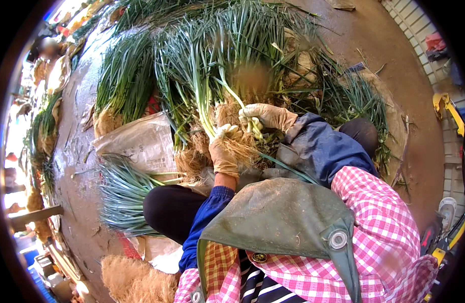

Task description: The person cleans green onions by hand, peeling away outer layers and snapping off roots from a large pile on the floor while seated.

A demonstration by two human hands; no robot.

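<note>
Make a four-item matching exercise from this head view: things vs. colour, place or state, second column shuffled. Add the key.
Things:
1. left hand
2. apron
3. checked sleeve
4. pile of tan fibrous roots

Descriptions:
A. olive green
B. at the lower left of the picture
C. pink and white
D. gloved, closed around pale stalks

Pairs: 1-D, 2-A, 3-C, 4-B

Green onion bunches (125,76), a pale sack (144,142) and tan fibres (139,279) lie on the brown floor (422,166).
</note>
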